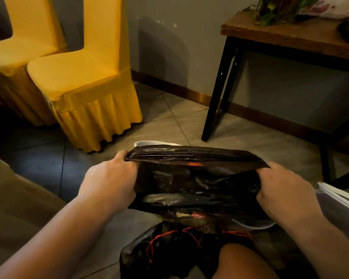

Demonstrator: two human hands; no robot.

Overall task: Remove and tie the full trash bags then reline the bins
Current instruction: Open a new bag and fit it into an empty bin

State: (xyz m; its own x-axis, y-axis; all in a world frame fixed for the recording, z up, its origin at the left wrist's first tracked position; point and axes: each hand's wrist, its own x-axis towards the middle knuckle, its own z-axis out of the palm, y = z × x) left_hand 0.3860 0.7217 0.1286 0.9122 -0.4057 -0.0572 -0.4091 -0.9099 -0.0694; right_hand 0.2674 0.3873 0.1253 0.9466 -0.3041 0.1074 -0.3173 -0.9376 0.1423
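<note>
A fresh black trash bag (195,178) is stretched wide between my two hands, low in the middle of the view. My left hand (111,178) grips its left edge and my right hand (284,190) grips its right edge. Behind and under the bag, parts of a white bin rim (155,142) show on the floor. Closer to me lies a full black bag (169,248), its neck gathered with a red drawstring (169,235).
Two chairs with yellow covers (85,83) stand at the left by the grey wall. A wooden table with black legs (290,37) stands at the right, a plant on it. A pale container edge (338,196) sits at the far right. My knee (246,262) is at the bottom.
</note>
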